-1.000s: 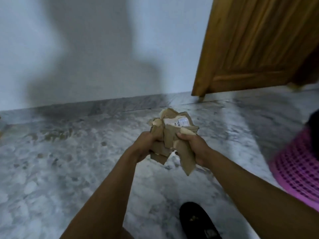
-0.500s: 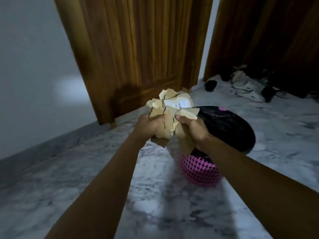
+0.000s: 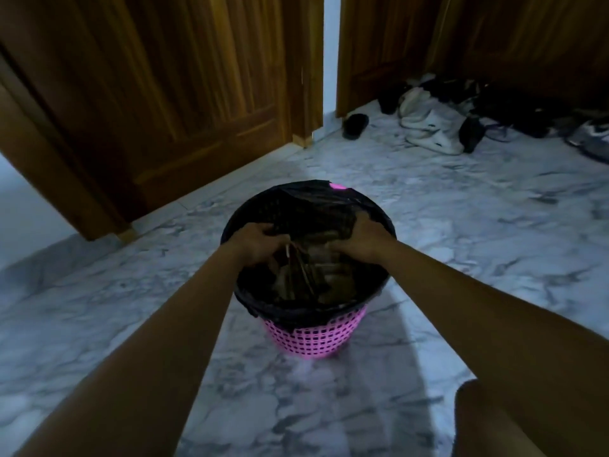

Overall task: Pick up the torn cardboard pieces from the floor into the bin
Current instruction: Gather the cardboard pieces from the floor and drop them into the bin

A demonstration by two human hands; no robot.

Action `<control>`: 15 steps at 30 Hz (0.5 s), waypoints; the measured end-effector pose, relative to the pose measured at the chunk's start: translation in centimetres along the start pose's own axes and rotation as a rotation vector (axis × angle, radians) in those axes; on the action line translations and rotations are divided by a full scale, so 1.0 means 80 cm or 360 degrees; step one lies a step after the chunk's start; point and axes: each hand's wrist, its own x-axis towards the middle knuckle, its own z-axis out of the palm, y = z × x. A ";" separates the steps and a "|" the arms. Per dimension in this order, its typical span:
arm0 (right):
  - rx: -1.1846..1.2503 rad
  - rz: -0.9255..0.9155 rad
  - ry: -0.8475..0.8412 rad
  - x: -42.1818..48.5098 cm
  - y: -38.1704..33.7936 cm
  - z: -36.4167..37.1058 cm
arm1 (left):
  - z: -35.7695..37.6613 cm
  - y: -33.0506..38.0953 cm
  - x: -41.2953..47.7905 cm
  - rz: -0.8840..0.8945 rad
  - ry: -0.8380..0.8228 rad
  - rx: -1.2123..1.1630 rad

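Half a second ago the torn cardboard pieces (image 3: 313, 275) were held up short of the bin (image 3: 316, 338). Now both hands have gone down into its mouth and the bundle has gone with them. The marble floor (image 3: 461, 242) fills most of the view, and no scrap of cardboard shows on the part of it that can be seen. Wooden doors (image 3: 164, 94) stand behind, with a pile of shoes (image 3: 431, 127) and a black slipper (image 3: 355, 125) well apart from the bin. The bin is pink lattice with a black liner folded over its rim, and it stands upright on the floor. The left hand (image 3: 260, 240) and right hand (image 3: 359, 239) sit inside the rim, fingers curled downward against the top of the cardboard. The light is dim and the liner dark, so I cannot tell whether either hand still grips the pieces or has let go. The pieces lie low inside the liner, so this load looks as good as delivered. What is left, by my reading, is to release, draw the hands out, and check the floor outside this view for strays.
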 end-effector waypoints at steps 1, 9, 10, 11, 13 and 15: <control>-0.0020 -0.0027 0.0036 0.002 0.002 -0.003 | -0.001 -0.002 0.002 -0.0004 0.0102 0.0003; 0.0005 -0.0539 0.0144 0.006 -0.086 0.024 | -0.044 -0.017 -0.040 0.0156 0.0689 -0.0379; -0.0013 -0.0592 0.0115 0.004 -0.110 0.040 | -0.055 -0.029 -0.054 0.0138 0.0774 -0.0370; -0.0048 -0.0650 0.0099 0.000 -0.134 0.059 | -0.066 -0.042 -0.070 0.0108 0.0843 -0.0352; -0.0110 -0.0833 0.0028 -0.018 -0.185 0.106 | -0.092 -0.080 -0.115 -0.0017 0.1005 -0.0342; -0.0118 -0.1020 -0.0089 -0.043 -0.229 0.151 | -0.114 -0.126 -0.165 -0.0167 0.1182 -0.0365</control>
